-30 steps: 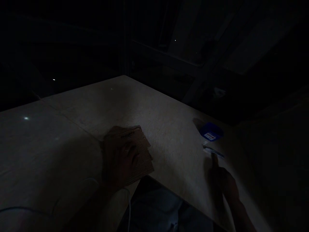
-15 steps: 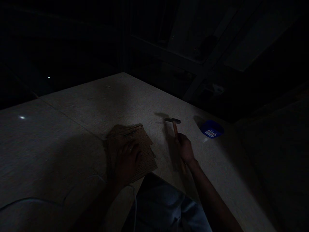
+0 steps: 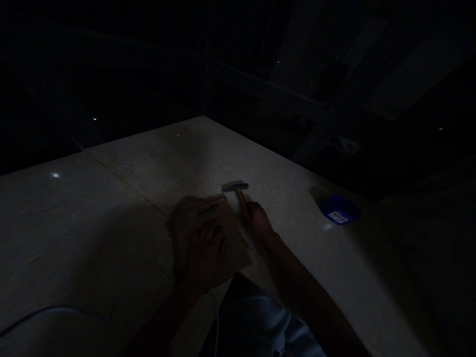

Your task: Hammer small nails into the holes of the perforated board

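Printed brownish paper sheets (image 3: 236,250) lie in a loose stack on the pale surface, their edges ragged and uneven. Flat on top of the stack rests my left hand (image 3: 204,250), fingers stretched out, with a ring on one finger. My right hand (image 3: 259,218) is wrapped round the wooden handle of a hammer (image 3: 235,187). The hammer's dark metal head is just beyond the stack's far right corner, low over the surface; whether it touches cannot be seen. Dim light hides much of both hands' detail.
A blue plastic container (image 3: 340,209) with a white label stands on the right of the pale surface (image 3: 148,163). A thin cable (image 3: 55,308) runs along the near left. A seam crosses the surface. Beyond the far edges it is very dark.
My right hand has moved the hammer left and lower, from apart at the right to beside the papers. My left hand stays on the stack. The view has shifted slightly.
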Available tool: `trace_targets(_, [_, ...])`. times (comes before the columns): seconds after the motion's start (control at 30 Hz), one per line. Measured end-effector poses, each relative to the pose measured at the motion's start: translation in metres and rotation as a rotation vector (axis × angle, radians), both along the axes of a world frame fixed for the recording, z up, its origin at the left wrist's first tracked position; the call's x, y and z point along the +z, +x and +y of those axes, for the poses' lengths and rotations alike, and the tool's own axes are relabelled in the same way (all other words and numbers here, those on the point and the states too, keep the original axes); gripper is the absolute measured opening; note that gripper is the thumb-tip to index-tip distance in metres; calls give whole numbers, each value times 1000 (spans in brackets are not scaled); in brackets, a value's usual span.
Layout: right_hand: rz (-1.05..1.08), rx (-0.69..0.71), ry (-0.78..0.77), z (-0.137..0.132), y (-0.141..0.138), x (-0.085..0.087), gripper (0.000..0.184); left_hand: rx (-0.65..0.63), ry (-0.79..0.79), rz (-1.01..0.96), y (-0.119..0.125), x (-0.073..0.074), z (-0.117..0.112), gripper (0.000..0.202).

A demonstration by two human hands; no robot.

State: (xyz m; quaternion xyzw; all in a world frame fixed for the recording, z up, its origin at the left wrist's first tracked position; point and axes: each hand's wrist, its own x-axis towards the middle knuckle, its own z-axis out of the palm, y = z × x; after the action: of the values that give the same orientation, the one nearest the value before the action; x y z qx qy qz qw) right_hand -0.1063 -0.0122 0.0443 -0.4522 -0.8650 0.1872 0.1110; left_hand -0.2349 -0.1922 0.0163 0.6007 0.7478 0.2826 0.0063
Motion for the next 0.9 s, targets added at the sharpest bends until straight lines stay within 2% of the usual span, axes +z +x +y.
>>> trace_targets(0.37, [-33, 31, -7, 1, -14, -1, 24, -17, 4, -6, 0, -3, -1, 33])
trace_targets(0.9, [-164, 56, 56, -1, -8, 0, 29, -7, -10, -26, 2, 2, -2, 32])
